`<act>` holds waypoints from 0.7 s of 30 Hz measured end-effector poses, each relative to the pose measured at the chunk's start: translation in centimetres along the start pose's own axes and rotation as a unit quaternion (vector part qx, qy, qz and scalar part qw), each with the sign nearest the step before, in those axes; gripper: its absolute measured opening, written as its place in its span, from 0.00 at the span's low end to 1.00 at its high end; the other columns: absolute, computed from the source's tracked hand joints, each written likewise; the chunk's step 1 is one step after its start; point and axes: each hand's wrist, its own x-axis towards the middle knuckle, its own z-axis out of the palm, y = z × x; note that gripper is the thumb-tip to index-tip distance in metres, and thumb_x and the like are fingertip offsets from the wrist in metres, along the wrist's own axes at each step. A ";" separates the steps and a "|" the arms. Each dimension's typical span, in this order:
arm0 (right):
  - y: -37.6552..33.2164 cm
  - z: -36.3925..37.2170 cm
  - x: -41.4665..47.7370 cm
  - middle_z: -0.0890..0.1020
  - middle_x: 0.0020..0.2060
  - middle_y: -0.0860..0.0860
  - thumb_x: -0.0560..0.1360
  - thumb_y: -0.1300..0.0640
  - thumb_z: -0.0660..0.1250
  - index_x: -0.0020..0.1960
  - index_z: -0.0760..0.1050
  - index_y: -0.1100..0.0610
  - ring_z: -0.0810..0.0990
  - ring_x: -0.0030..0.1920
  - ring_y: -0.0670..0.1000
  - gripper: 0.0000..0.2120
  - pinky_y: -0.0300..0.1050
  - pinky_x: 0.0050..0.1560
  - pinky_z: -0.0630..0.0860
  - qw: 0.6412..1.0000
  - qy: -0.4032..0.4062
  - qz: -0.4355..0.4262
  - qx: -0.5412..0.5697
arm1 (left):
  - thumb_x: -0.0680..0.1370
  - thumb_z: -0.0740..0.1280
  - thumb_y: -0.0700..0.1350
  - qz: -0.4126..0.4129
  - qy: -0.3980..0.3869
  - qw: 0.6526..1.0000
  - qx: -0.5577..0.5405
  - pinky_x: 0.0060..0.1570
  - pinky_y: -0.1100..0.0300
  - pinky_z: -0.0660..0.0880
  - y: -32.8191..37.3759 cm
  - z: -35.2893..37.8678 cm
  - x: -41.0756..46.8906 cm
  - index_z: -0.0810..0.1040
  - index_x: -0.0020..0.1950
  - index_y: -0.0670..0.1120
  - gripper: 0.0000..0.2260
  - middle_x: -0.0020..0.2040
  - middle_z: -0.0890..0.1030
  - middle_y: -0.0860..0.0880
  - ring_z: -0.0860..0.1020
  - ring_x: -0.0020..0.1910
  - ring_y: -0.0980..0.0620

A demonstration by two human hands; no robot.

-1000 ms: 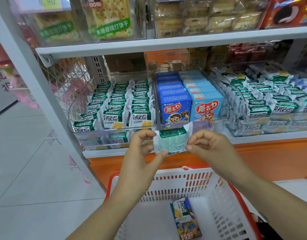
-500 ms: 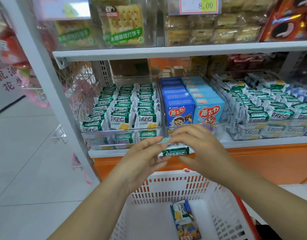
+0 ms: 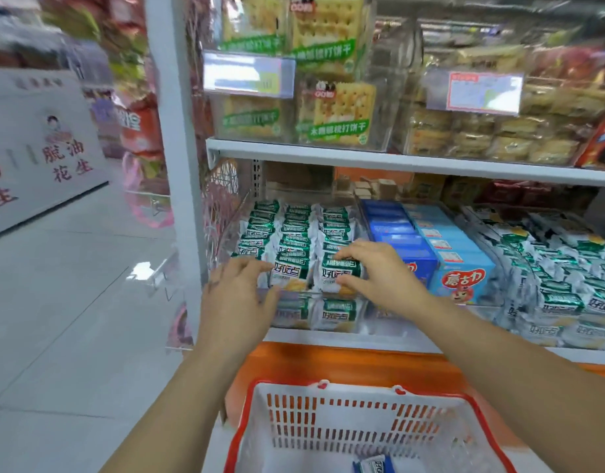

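Observation:
A clear bin (image 3: 226,233) on the lower shelf holds rows of green-and-white snack packets. My right hand (image 3: 379,274) grips the front packet (image 3: 338,274) of the right-hand row, with its fingers on the packet's top and the thumb under its front. My left hand (image 3: 239,291) is beside it at the bin's front, its fingers spread and straight, the tips touching the front packet (image 3: 290,274) of the middle row. Both forearms reach up from the bottom of the view.
A red-and-white shopping basket (image 3: 328,421) sits below my arms with one packet (image 3: 372,466) in it. Blue snack boxes (image 3: 464,278) stand right of the bin, and more green packets (image 3: 560,268) lie further right. Cracker packs (image 3: 335,114) fill the upper shelf. Tiled floor lies to the left.
The packet held up between both hands above the basket has gone forward into the bin's front right row. My left hand has let go and spread. The view has swung up and left.

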 end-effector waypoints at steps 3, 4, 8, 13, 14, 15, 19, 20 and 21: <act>0.8 1.2 -0.7 0.80 0.54 0.49 0.74 0.50 0.69 0.59 0.79 0.52 0.76 0.59 0.54 0.14 0.58 0.72 0.55 0.993 0.011 -0.042 -0.107 | 0.77 0.65 0.52 -0.016 -0.033 0.996 0.077 0.70 0.49 0.60 -1.2 0.1 0.1 0.71 0.68 0.53 0.19 0.73 0.64 0.49 0.59 0.73 0.47; 1.0 1.8 -1.1 0.82 0.49 0.49 0.72 0.51 0.71 0.55 0.81 0.52 0.79 0.55 0.55 0.12 0.62 0.69 0.58 0.988 0.038 -0.059 -0.134 | 0.77 0.64 0.53 -0.026 -0.052 0.994 0.094 0.71 0.47 0.59 -1.5 0.1 0.1 0.69 0.70 0.54 0.20 0.75 0.60 0.49 0.56 0.75 0.47; 1.6 2.9 -2.0 0.82 0.45 0.49 0.69 0.56 0.74 0.51 0.83 0.52 0.80 0.51 0.56 0.10 0.66 0.67 0.61 0.976 0.074 -0.078 -0.190 | 0.78 0.63 0.56 -0.047 -0.125 0.987 0.084 0.70 0.40 0.60 -2.2 0.1 0.0 0.66 0.72 0.54 0.23 0.78 0.54 0.49 0.57 0.75 0.46; 0.2 1.3 -1.7 0.80 0.55 0.47 0.77 0.46 0.59 0.61 0.78 0.50 0.75 0.59 0.52 0.17 0.57 0.72 0.51 0.985 0.072 -0.055 -0.149 | 0.78 0.63 0.56 -0.049 -0.161 0.983 0.075 0.71 0.41 0.60 -2.4 -0.2 -0.1 0.62 0.74 0.54 0.26 0.79 0.51 0.50 0.56 0.76 0.47; -0.7 0.9 -0.9 0.79 0.59 0.47 0.78 0.47 0.60 0.65 0.75 0.50 0.73 0.62 0.52 0.18 0.55 0.73 0.49 0.989 0.062 -0.046 -0.122 | 0.78 0.63 0.56 -0.049 -0.156 0.984 0.074 0.71 0.41 0.60 -2.4 -0.2 -0.1 0.62 0.74 0.54 0.25 0.79 0.52 0.50 0.56 0.76 0.47; -1.7 0.7 0.0 0.76 0.62 0.47 0.79 0.48 0.61 0.67 0.72 0.50 0.71 0.65 0.51 0.18 0.54 0.74 0.48 0.993 0.042 -0.040 -0.105 | 0.78 0.63 0.56 -0.049 -0.154 0.984 0.074 0.71 0.41 0.60 -2.3 -0.3 0.0 0.63 0.74 0.54 0.25 0.78 0.53 0.50 0.57 0.76 0.46; -4.6 1.8 3.7 0.72 0.67 0.47 0.78 0.47 0.61 0.71 0.67 0.48 0.66 0.69 0.50 0.22 0.54 0.75 0.47 0.987 -0.055 -0.031 -0.150 | 0.78 0.63 0.55 -0.051 -0.155 0.984 0.068 0.71 0.42 0.60 -2.1 -0.4 -0.1 0.64 0.74 0.54 0.25 0.78 0.54 0.49 0.57 0.76 0.46; -4.9 2.2 4.4 0.73 0.66 0.47 0.77 0.45 0.63 0.70 0.68 0.48 0.67 0.68 0.51 0.22 0.56 0.75 0.47 0.982 -0.073 -0.022 -0.175 | 0.78 0.63 0.55 -0.051 -0.156 0.984 0.067 0.71 0.42 0.60 -2.1 -0.4 -0.1 0.63 0.74 0.54 0.24 0.78 0.53 0.50 0.56 0.76 0.46; -5.1 2.7 4.9 0.75 0.63 0.48 0.75 0.42 0.64 0.67 0.71 0.48 0.68 0.67 0.52 0.22 0.57 0.74 0.47 0.977 -0.084 -0.014 -0.195 | 0.78 0.63 0.55 -0.050 -0.157 0.984 0.069 0.71 0.42 0.59 -2.1 -0.4 -0.1 0.63 0.74 0.54 0.24 0.79 0.53 0.50 0.56 0.76 0.46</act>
